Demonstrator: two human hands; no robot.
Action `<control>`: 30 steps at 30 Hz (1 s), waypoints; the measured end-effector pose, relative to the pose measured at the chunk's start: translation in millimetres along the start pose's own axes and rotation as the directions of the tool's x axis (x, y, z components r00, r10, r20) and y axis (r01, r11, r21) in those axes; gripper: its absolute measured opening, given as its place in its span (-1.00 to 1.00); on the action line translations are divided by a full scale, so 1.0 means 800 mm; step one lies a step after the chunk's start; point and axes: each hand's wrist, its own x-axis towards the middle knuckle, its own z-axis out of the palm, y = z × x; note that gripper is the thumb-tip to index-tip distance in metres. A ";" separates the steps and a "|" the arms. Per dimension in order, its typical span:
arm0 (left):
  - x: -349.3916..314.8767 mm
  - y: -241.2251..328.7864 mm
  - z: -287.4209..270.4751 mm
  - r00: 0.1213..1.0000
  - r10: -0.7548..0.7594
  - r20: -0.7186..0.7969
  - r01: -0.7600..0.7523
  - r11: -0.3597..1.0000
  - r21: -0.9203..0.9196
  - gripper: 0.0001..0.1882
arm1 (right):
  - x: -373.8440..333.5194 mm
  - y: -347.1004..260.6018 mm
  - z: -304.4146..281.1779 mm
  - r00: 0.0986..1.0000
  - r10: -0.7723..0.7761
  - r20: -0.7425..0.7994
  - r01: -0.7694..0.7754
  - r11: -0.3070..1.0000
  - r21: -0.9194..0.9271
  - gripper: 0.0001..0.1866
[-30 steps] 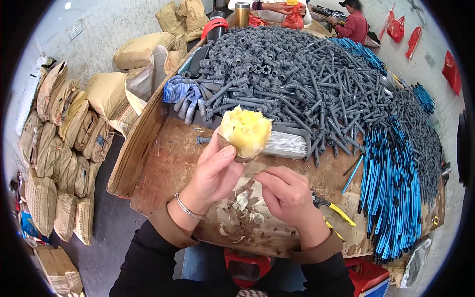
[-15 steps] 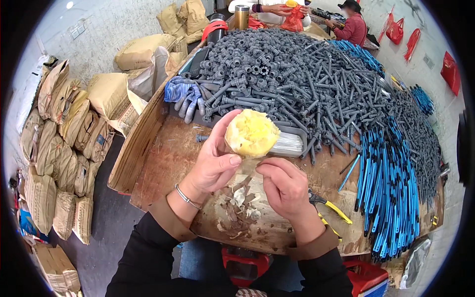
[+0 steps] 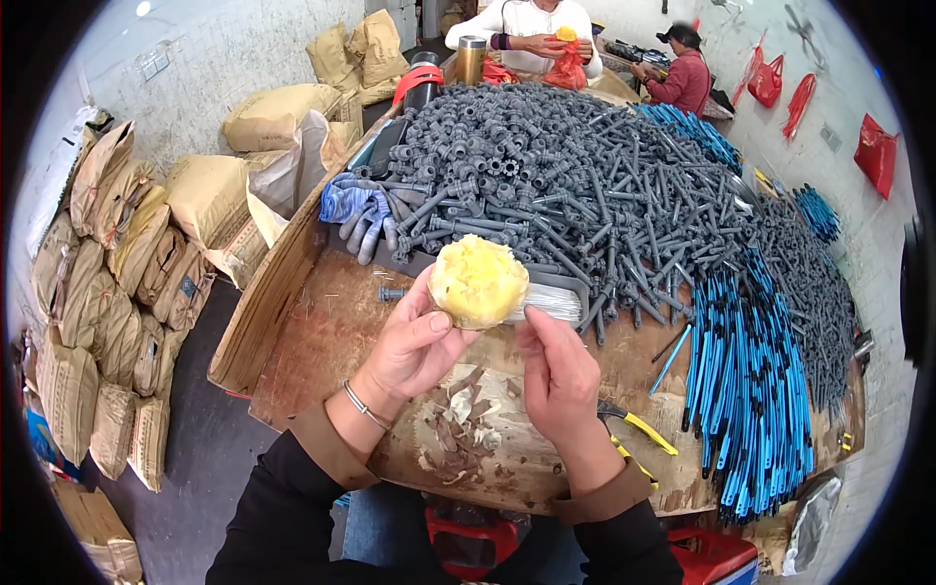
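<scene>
My left hand (image 3: 419,341) holds up a peeled yellow tuber, like a cooked sweet potato (image 3: 479,281), with a rough, crumbly top. The thumb and fingers wrap round its lower left side. Just to the right of the tuber is my right hand (image 3: 563,375), its fingers drawn together in a pinch. Whatever is between those fingertips, if anything, is hidden. Below both hands, brown and pale peelings (image 3: 466,429) lie scattered on the worn wooden table (image 3: 312,346). Yellow-handled pliers (image 3: 648,434) rest beside my right wrist.
A large heap of grey plastic fittings (image 3: 526,156) covers the far table, next to blue-and-black strips (image 3: 751,390). A tray of thin metal pins (image 3: 551,300) and blue-grey gloves (image 3: 359,210) lie ahead. Stacked sacks (image 3: 107,302) stand left. Two people sit at the far end.
The tuber and my left hand have shifted slightly left and down in view. My right index finger now points more upward beside the tuber. The whole view has tilted a little upward.
</scene>
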 end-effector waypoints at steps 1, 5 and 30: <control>0.000 0.000 0.001 1.000 -0.001 -0.005 0.001 1.000 -0.002 -0.24 | 0.000 0.000 0.000 1.000 -0.003 0.000 0.003 1.000 -0.001 -0.62; -0.001 0.000 0.004 1.000 0.010 0.002 -0.010 1.000 -0.001 -0.25 | 0.001 -0.001 0.000 1.000 0.012 -0.007 -0.012 0.999 -0.048 -0.60; -0.003 0.000 0.011 0.997 0.027 -0.070 -0.026 0.999 0.024 -0.25 | 0.003 -0.003 0.002 0.998 0.038 0.058 -0.036 0.999 -0.026 -0.62</control>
